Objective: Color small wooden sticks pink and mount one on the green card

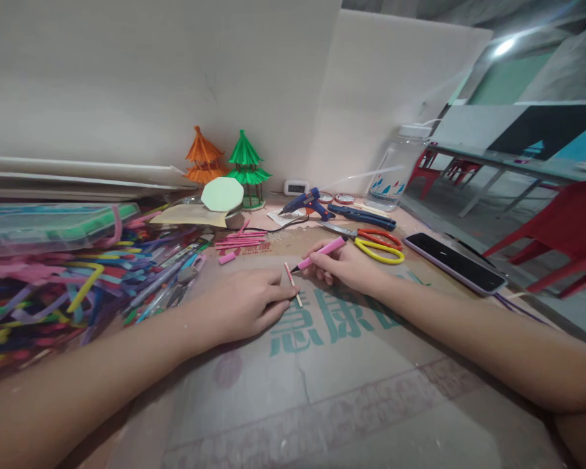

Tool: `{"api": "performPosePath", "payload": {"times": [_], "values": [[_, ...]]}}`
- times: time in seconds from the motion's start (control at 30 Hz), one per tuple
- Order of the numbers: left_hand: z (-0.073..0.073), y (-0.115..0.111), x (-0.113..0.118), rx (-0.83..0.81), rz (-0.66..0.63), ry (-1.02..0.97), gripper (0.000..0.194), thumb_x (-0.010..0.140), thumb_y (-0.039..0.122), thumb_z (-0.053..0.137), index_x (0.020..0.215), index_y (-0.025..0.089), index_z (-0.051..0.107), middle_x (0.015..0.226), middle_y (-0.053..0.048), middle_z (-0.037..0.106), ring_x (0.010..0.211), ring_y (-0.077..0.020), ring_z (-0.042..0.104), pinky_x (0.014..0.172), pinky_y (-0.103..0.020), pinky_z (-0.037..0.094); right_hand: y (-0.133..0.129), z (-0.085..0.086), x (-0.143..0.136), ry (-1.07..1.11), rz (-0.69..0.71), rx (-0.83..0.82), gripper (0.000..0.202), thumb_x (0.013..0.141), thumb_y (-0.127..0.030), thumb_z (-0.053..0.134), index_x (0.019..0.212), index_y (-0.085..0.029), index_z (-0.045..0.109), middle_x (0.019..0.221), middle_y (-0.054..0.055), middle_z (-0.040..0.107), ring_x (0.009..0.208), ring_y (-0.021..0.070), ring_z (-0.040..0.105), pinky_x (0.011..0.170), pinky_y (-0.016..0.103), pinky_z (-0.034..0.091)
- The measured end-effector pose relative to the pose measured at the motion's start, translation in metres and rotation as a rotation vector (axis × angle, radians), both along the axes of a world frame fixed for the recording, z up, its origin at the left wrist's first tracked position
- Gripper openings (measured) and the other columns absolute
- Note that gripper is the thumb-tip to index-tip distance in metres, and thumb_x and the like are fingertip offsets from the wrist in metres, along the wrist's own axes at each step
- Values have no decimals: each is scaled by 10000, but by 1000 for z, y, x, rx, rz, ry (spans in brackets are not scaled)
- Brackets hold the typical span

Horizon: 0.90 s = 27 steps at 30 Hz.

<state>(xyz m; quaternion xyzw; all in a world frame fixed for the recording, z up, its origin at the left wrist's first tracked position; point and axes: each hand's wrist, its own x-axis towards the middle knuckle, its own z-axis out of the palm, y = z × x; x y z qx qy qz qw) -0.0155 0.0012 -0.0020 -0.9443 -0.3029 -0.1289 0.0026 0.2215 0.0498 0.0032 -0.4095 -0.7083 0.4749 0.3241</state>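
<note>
Between the fingertips of my left hand is a thin wooden stick, its upper part pink and its lower end bare wood. My right hand is closed round a pink marker, uncapped, with its dark tip at the stick's upper part. Just beyond my left hand lies the marker's pink cap. Behind it is a small pile of pink sticks. Both hands rest over printed cardboard under a clear sheet.
Colourful pipe cleaners heap at the left beside a plastic case. Orange and green pagoda models stand at the back. A glue gun, scissors, phone and water bottle lie or stand right of centre.
</note>
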Motion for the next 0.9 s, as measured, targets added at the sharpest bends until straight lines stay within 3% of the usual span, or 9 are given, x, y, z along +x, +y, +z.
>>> {"api": "performPosePath", "payload": {"times": [0.27, 0.7, 0.9], "values": [[0, -1, -1, 8, 6, 9, 335, 1038, 297, 438, 1222, 254, 715, 881, -44, 647, 790, -188, 630, 662, -298, 429, -1, 3, 1, -10, 71, 7, 304, 871, -447, 682, 815, -150, 650, 691, 53, 722, 510, 88, 523, 487, 221, 447], [-1, -1, 0, 21, 9, -5, 326, 1033, 284, 450, 1219, 249, 715, 881, -47, 652, 793, -182, 629, 673, -286, 448, -3, 4, 0, -15, 51, 13, 290, 875, -440, 672, 857, -153, 640, 722, 48, 718, 521, 91, 535, 482, 219, 440], [-4, 0, 0, 62, -45, -56, 342, 1036, 263, 438, 1252, 240, 703, 1160, -96, 681, 1060, -243, 643, 912, -404, 511, 0, -2, 1, 52, -49, 41, 277, 888, -438, 662, 924, -169, 608, 722, 21, 689, 504, 91, 523, 439, 209, 424]]}}
